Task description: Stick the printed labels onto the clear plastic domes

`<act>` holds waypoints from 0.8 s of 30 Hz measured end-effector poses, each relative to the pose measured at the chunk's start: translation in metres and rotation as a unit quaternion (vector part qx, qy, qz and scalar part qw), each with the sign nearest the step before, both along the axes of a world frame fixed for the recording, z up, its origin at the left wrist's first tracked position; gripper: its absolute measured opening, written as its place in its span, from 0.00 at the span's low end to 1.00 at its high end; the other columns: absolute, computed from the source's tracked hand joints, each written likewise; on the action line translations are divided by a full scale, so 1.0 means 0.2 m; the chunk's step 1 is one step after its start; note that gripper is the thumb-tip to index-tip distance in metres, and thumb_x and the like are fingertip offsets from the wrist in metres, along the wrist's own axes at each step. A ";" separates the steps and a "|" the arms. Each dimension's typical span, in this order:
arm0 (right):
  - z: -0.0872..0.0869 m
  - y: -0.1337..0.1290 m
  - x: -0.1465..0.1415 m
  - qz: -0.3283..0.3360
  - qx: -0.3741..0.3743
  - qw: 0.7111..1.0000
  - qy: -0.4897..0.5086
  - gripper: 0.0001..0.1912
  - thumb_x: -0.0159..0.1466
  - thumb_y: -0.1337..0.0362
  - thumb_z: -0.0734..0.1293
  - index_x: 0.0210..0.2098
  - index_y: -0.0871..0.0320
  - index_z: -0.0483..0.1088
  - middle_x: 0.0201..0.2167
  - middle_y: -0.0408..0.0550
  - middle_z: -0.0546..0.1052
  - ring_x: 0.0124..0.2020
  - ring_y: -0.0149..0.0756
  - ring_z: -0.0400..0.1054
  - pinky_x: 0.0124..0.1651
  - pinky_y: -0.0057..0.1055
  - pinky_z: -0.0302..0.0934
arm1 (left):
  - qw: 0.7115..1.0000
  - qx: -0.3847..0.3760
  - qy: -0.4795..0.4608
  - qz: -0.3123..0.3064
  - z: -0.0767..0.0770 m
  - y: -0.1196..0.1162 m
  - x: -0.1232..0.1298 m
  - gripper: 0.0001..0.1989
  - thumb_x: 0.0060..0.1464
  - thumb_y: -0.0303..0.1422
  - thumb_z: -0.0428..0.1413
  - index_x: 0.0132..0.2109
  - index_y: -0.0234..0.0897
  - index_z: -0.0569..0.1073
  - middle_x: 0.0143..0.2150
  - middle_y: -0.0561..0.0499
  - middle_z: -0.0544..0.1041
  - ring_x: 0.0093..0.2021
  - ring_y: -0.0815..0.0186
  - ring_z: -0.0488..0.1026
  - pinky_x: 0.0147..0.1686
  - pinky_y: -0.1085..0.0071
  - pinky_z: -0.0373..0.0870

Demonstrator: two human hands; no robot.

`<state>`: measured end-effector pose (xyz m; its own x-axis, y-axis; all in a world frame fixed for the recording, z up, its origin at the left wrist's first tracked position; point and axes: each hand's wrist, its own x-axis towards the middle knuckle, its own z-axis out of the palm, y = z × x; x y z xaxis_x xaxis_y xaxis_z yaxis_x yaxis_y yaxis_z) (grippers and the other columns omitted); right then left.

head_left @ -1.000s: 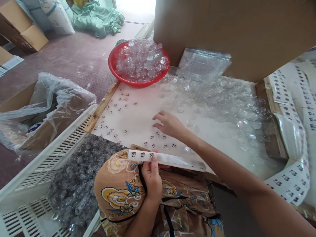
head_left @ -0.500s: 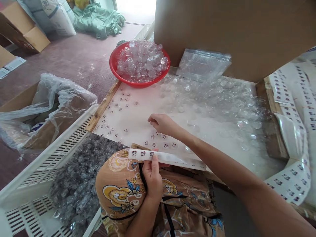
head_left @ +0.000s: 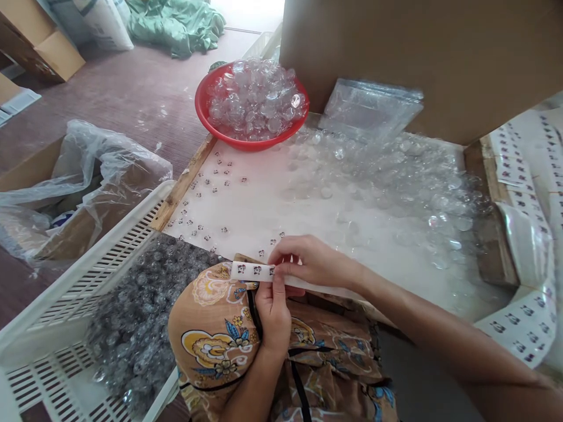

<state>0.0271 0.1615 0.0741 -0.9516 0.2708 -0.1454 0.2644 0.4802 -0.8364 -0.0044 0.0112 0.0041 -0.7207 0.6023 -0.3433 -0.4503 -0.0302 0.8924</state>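
A white sticker strip [head_left: 248,272] printed with small panda figures lies across my lap at the near edge of the white work board [head_left: 259,199]. My left hand [head_left: 273,308] pinches the strip from below, thumb on top. Over the strip, just right of that thumb, is my right hand [head_left: 310,261], its thumb and fingertips closed together at the strip's surface; whether a sticker is between them is too small to tell. Loose panda pieces [head_left: 224,230] are scattered over the board's left part, and clear round pieces [head_left: 396,170] cover its right part.
Clear discs heap up in a red bowl [head_left: 250,145] at the board's back. A white crate [head_left: 101,255] with many small pieces stands at left, beside a plastic-lined box [head_left: 92,228]. Cardboard [head_left: 396,58] rises behind; sticker sheets [head_left: 523,319] hang at right.
My right hand has come down and toward me from above the board to the strip, beside my left thumb. My left hand still holds the strip. The view has shifted slightly.
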 end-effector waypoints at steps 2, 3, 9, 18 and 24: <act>0.00 -0.05 0.03 -0.010 0.012 1.000 0.000 0.07 0.60 0.73 0.68 0.35 0.57 0.75 0.32 0.44 0.76 0.33 0.29 0.69 0.37 0.26 0.62 | 1.000 0.007 -0.007 -0.010 0.00 0.00 0.00 0.20 0.57 0.47 0.58 0.41 0.32 0.76 0.29 0.49 0.78 0.23 0.66 0.75 0.25 0.71 0.74; -0.01 -0.06 0.04 -0.023 0.024 0.999 0.002 0.07 0.60 0.74 0.68 0.34 0.57 0.75 0.32 0.44 0.76 0.33 0.29 0.69 0.37 0.26 0.61 | 1.000 0.014 -0.011 -0.015 0.00 0.00 0.00 0.19 0.56 0.46 0.59 0.41 0.32 0.76 0.30 0.48 0.79 0.24 0.65 0.76 0.26 0.71 0.75; -0.03 -0.13 0.08 -0.048 0.102 0.992 0.060 0.09 0.62 0.75 0.64 0.34 0.57 0.73 0.35 0.47 0.74 0.37 0.33 0.67 0.41 0.30 0.61 | 0.999 0.045 -0.020 -0.019 0.00 0.01 0.00 0.17 0.50 0.40 0.65 0.42 0.33 0.76 0.36 0.48 0.80 0.32 0.66 0.77 0.34 0.72 0.77; -0.08 0.22 -0.08 -0.206 -0.011 0.974 0.089 0.05 0.59 0.63 0.68 0.29 0.58 0.71 0.24 0.42 0.72 0.26 0.29 0.63 0.32 0.29 0.58 | 1.000 0.022 -0.022 -0.003 0.00 0.00 0.01 0.18 0.49 0.42 0.65 0.42 0.33 0.77 0.37 0.47 0.80 0.29 0.65 0.77 0.26 0.72 0.76; -0.22 0.28 -0.19 -0.176 0.031 0.983 -0.048 0.03 0.57 0.67 0.67 0.27 0.58 0.71 0.22 0.40 0.72 0.25 0.28 0.62 0.31 0.28 0.55 | 1.000 0.010 -0.024 -0.001 0.00 0.00 0.01 0.19 0.50 0.42 0.64 0.43 0.33 0.78 0.36 0.47 0.79 0.31 0.64 0.77 0.26 0.73 0.76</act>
